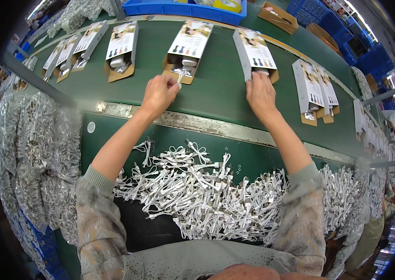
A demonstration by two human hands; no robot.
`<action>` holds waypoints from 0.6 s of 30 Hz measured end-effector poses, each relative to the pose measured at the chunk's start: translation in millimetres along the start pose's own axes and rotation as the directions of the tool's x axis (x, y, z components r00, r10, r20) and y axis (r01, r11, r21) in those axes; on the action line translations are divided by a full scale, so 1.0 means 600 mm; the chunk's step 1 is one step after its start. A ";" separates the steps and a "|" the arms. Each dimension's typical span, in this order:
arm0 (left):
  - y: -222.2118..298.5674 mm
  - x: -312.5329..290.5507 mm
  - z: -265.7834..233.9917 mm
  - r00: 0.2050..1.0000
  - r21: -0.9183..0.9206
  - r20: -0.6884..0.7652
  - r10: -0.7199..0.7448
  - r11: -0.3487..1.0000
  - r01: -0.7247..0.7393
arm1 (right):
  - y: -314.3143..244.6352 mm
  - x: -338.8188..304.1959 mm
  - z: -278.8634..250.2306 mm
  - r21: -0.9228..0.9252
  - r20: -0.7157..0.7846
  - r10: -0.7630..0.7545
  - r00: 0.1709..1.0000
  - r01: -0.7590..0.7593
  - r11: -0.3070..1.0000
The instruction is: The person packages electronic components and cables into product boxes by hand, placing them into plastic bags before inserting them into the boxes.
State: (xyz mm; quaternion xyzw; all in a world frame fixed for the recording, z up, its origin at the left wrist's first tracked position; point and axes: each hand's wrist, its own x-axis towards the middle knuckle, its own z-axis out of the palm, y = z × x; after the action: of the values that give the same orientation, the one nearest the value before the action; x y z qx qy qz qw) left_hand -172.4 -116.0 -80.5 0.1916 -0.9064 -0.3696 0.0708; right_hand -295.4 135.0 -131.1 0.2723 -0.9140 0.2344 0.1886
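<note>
My left hand (pixel 159 95) pinches a bundled white cable (pixel 181 76) at the open end of a printed white carton (pixel 192 39). Inside that carton's brown flap show a white rounded item (pixel 189 61) and a silvery wrapper. To the right, my right hand (pixel 261 93) has its fingers bent closed at the open end of another white carton (pixel 255 49); whatever they grip is mostly hidden. Below my arms lies a large heap of bundled white cables (pixel 206 191) with metal plugs.
More open cartons (pixel 122 44) lie along the green belt (pixel 216 84), left and right. A metal rail (pixel 197 123) edges it. Clear bags of cables (pixel 43 154) are stacked at left. Beyond the belt are a blue tray (pixel 160 8) and a cardboard box (pixel 277 17). People are at far right.
</note>
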 end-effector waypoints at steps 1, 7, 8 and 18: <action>-0.013 0.023 0.011 0.996 0.057 -0.071 0.061 0.997 -0.057 | -0.026 -0.013 -0.032 0.014 0.060 -0.058 0.997 0.057 0.998; 0.002 0.090 0.062 0.981 0.155 -0.117 0.157 0.978 -0.138 | -0.124 -0.109 -0.132 0.646 0.595 -0.393 0.701 -0.127 0.753; 0.017 0.078 0.061 0.973 0.036 -0.113 0.199 0.980 -0.197 | -0.132 -0.123 -0.138 0.653 0.636 -0.418 0.648 -0.163 0.740; 0.010 -0.179 -0.025 0.728 0.109 0.575 0.374 0.847 -0.521 | -0.172 -0.143 -0.132 0.484 0.789 -0.340 0.511 -0.176 0.857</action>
State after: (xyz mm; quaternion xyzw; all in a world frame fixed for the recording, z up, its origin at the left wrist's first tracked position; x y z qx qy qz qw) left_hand -71.5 -78.7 -64.0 -0.1372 -0.9492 -0.2557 -0.1217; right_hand -150.8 135.5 -73.2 0.4356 -0.7752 0.2908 -0.3532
